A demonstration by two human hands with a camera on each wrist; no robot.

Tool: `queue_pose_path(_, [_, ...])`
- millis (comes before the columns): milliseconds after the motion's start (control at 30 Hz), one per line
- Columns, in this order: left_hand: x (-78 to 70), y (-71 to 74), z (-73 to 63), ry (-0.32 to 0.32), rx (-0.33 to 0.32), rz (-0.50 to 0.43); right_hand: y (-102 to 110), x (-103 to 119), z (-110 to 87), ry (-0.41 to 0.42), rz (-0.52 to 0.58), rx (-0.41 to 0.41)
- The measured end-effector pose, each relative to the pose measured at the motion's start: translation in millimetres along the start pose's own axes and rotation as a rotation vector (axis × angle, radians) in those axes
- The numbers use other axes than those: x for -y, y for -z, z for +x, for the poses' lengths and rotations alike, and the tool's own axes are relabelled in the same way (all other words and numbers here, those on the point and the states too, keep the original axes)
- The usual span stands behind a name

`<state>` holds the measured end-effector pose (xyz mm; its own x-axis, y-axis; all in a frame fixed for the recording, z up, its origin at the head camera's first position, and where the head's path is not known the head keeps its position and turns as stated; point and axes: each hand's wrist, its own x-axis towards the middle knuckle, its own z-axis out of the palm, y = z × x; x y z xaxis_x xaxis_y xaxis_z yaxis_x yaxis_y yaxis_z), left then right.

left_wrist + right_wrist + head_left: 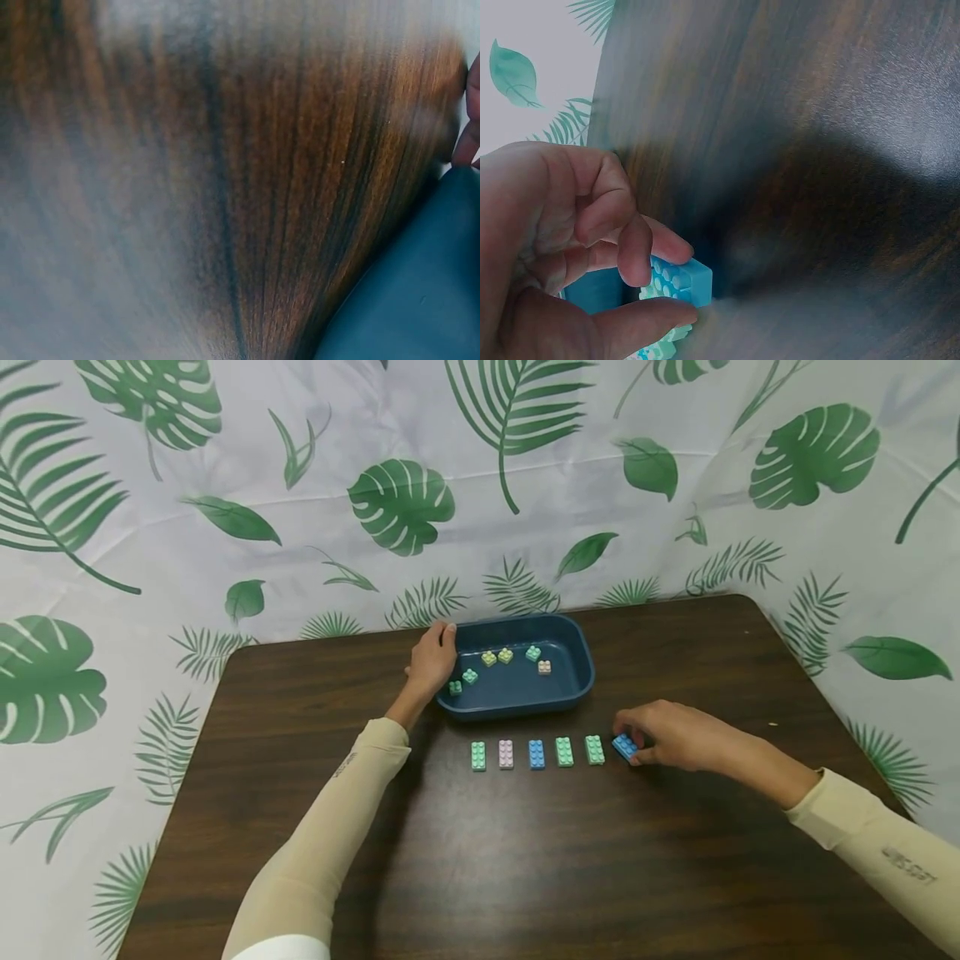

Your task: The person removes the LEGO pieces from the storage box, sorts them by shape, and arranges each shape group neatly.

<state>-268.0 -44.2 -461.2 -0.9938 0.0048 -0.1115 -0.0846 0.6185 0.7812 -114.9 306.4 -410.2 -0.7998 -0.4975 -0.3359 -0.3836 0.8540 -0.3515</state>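
In the head view my right hand (pixel 675 735) pinches a blue toy brick (pixel 625 747) between thumb and fingers at the right end of a row. The right wrist view shows that blue brick (pixel 686 281) tilted, its studs facing the fingers. Left of it stand a green brick (pixel 594 750), another green brick (pixel 564 752), a blue brick (pixel 536 754), a pink brick (pixel 506 754) and a leftmost green brick (pixel 478 756). My left hand (pixel 433 658) grips the left end of a dark blue tray (pixel 517 703); only its fingertips show in the left wrist view.
Inside the tray lie several small square bricks, among them a yellow one (pixel 489 658), a peach one (pixel 544 667) and a green one (pixel 470 676). The brown wooden table (pixel 510 860) meets a leaf-patterned cloth (pixel 300 552) behind and at the sides.
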Motion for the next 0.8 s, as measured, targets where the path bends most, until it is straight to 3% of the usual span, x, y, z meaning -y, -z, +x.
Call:
queue_pose_path(500, [-7.0,-4.9,-2.9,0.002,0.014,-0.006,-4.7,-4.6,-3.7,-0.017,0.019,0.016])
queue_pose_path(800, [-2.2,-2.6,-0.7,0.02,0.007,0.012,-6.2,-4.3,-1.2,-0.005,0.001,0.014])
